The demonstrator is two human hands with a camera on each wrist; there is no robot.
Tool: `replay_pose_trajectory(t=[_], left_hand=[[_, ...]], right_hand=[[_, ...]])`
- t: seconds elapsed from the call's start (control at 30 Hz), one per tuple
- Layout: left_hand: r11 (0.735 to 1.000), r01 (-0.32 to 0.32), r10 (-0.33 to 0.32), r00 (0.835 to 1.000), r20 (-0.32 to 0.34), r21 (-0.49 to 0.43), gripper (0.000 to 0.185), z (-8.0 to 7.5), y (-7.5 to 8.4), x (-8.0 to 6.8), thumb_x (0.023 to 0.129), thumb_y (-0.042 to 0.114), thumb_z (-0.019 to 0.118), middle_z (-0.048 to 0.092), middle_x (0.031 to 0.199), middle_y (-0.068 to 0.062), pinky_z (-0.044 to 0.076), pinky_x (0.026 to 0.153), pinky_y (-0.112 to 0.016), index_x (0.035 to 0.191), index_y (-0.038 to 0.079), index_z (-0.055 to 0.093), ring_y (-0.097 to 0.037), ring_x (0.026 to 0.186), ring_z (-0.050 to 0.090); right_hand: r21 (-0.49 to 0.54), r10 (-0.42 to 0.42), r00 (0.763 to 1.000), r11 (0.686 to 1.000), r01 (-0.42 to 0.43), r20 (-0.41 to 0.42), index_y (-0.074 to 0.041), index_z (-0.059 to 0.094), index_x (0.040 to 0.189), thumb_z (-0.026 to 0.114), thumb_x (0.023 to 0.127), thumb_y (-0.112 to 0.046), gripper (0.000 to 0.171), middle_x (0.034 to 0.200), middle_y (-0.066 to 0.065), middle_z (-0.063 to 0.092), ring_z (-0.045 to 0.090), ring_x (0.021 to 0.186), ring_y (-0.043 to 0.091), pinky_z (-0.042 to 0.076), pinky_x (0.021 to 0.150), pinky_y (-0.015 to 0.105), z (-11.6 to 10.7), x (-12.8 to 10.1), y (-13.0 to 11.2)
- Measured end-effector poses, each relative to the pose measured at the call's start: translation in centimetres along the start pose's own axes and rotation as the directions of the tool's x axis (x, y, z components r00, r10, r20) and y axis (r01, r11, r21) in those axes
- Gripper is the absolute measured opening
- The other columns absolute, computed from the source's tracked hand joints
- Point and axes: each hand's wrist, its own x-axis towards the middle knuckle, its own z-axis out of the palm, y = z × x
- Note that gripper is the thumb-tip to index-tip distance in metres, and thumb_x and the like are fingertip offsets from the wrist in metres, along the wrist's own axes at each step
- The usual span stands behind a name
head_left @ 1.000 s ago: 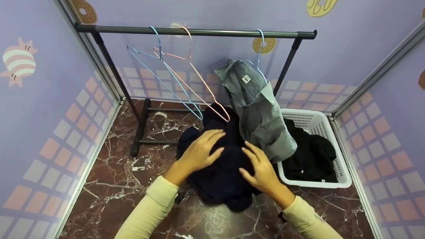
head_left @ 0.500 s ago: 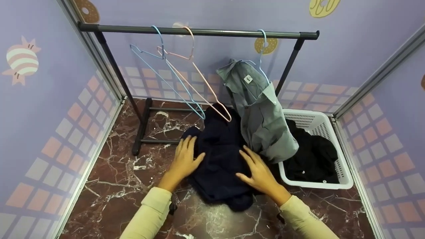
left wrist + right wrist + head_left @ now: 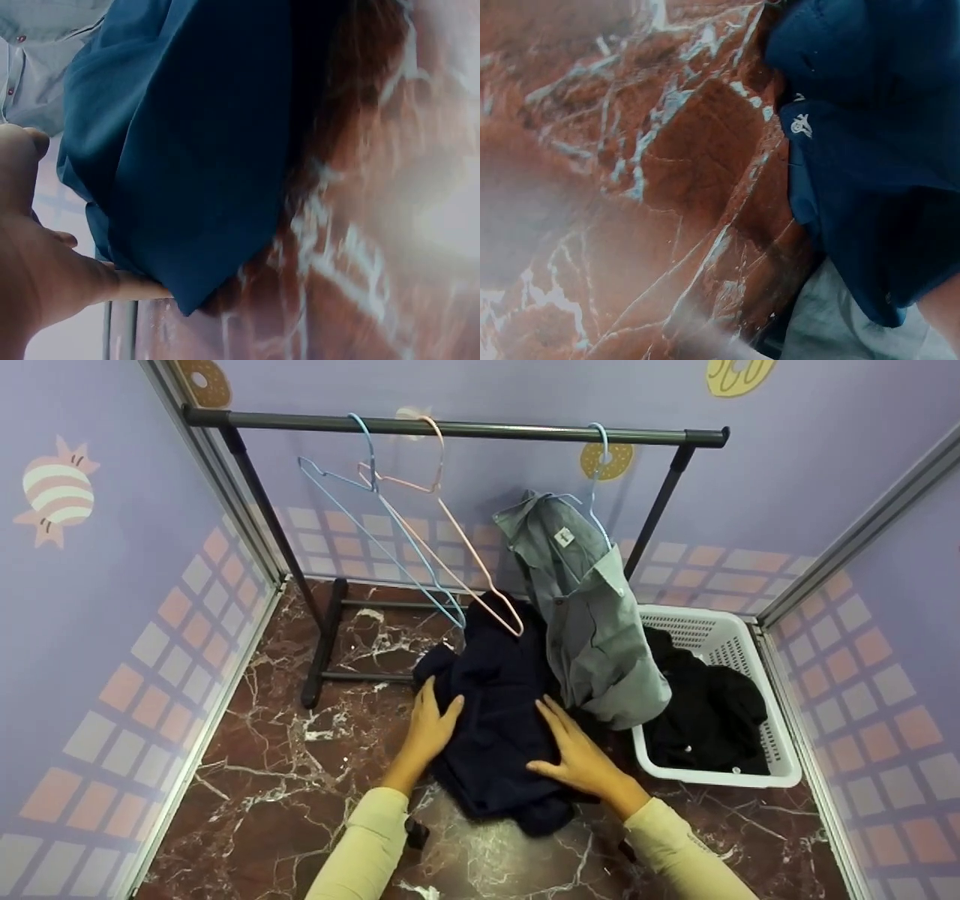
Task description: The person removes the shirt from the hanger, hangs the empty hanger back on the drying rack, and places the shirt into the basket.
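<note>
Marble floor [image 3: 285,780], dark red with white veins, carries a crumpled navy garment [image 3: 499,720], and both hands lie on this garment. The left hand [image 3: 431,724] rests flat on its left edge with fingers straight and together, thumb apart. The right hand [image 3: 574,750] presses on its right side with fingers spread. Beyond the hands stands a dark clothes rack [image 3: 457,430]. From its bar hang an empty blue hanger [image 3: 375,521] and an empty pink hanger [image 3: 450,529], whose lower corners reach down to the far end of the garment. Just past the right hand, a grey shirt [image 3: 592,622] hangs on a second blue hanger [image 3: 598,465] and covers a part of the navy cloth; a small white label shows inside its collar, too small to read. To the right of the right hand sits a white plastic basket [image 3: 720,637] with black clothes [image 3: 709,712] inside. The right wrist view shows a small white logo on the navy fabric, not readable.
</note>
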Motion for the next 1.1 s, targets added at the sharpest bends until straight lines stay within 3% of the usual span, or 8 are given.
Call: replay_pose_trajectory(t=[0.17, 0.37, 0.6, 0.8, 0.97, 1.03, 1.1], left_hand=[[0.998, 0.042, -0.043, 0.999, -0.023, -0.051, 0.072, 1.5, 0.6, 0.0, 0.103, 0.038, 0.06, 0.042, 0.153, -0.035, 0.034, 0.12, -0.061, 0.157, -0.001, 0.033, -0.051, 0.143, 0.041], [0.991, 0.064, -0.064, 0.998, 0.01, -0.114, 0.075, 4.0, 1.7, -1.2, 0.102, 0.041, 0.059, 0.041, 0.153, -0.037, 0.033, 0.121, -0.062, 0.157, -0.002, 0.031, -0.052, 0.143, 0.041], [0.98, 0.077, -0.073, 0.997, 0.032, -0.182, 0.083, 6.8, 2.8, -3.4, 0.104, 0.046, 0.055, 0.033, 0.16, -0.036, 0.028, 0.125, -0.059, 0.16, -0.006, 0.022, -0.049, 0.149, 0.034], [0.958, 0.056, -0.031, 0.995, 0.091, -0.282, 0.08, 8.1, 4.2, -4.5, 0.107, 0.045, 0.046, 0.028, 0.162, -0.035, 0.025, 0.127, -0.056, 0.159, -0.011, 0.02, -0.046, 0.152, 0.029], [0.974, 0.068, -0.028, 0.982, 0.185, -0.216, 0.082, 7.7, 4.9, -4.5, 0.108, 0.05, 0.04, 0.029, 0.163, -0.033, 0.027, 0.126, -0.055, 0.159, -0.01, 0.019, -0.046, 0.151, 0.031], [0.991, 0.051, -0.023, 0.978, 0.209, -0.128, 0.083, 7.0, 5.0, -4.3, 0.108, 0.052, 0.041, 0.035, 0.159, -0.035, 0.031, 0.124, -0.056, 0.158, -0.011, 0.023, -0.048, 0.148, 0.037], [1.0, 0.007, -0.009, 0.981, 0.194, 0.009, 0.081, 6.0, 5.1, -3.8, 0.107, 0.055, 0.042, 0.046, 0.151, -0.036, 0.04, 0.117, -0.058, 0.155, -0.009, 0.034, -0.05, 0.14, 0.047]], right_hand=[[0.137, 0.065, 0.997, 0.988, -0.072, 0.051, -0.009, 0.01, 0.167, 0.08, 0.086, -0.052, 0.114, 0.172, 0.022, 0.014, 0.019, 0.158, 0.035, 0.027, 0.126, 0.054, -0.1, 0.6, 0.1], [0.284, 0.107, 0.987, 0.949, -0.136, 0.118, -0.004, 0.003, 0.166, 0.087, 0.08, -0.048, 0.129, 0.172, 0.022, 0.009, 0.017, 0.158, 0.038, 0.023, 0.126, 0.058, 0.1, 1.3, -0.1], [0.31, 0.062, 0.99, 0.946, -0.099, 0.125, 0.003, 0.001, 0.164, 0.097, 0.066, -0.047, 0.146, 0.17, 0.029, 0.01, 0.021, 0.155, 0.042, 0.025, 0.125, 0.059, 0.9, 1.9, -0.5], [0.254, 0.035, 0.993, 0.965, -0.064, 0.116, 0.005, 0.001, 0.163, 0.098, 0.064, -0.045, 0.147, 0.169, 0.031, 0.01, 0.024, 0.154, 0.043, 0.027, 0.125, 0.056, 2.0, 2.0, -1.2], [0.12, 0.051, 0.997, 0.991, -0.057, 0.051, 0.002, 0.008, 0.163, 0.096, 0.068, -0.027, 0.133, 0.166, 0.031, 0.022, 0.033, 0.151, 0.044, 0.036, 0.121, 0.055, 2.8, 2.0, -1.3], [0.074, 0.07, 0.996, 0.994, -0.074, 0.057, -0.001, 0.009, 0.164, 0.094, 0.069, -0.019, 0.129, 0.165, 0.03, 0.024, 0.034, 0.15, 0.045, 0.037, 0.121, 0.055, 3.0, 2.0, -1.3], [0.027, 0.087, 0.993, 0.996, -0.089, 0.081, -0.005, 0.01, 0.165, 0.094, 0.07, -0.014, 0.127, 0.165, 0.03, 0.025, 0.036, 0.149, 0.046, 0.038, 0.12, 0.056, 3.1, 1.9, -1.2]])
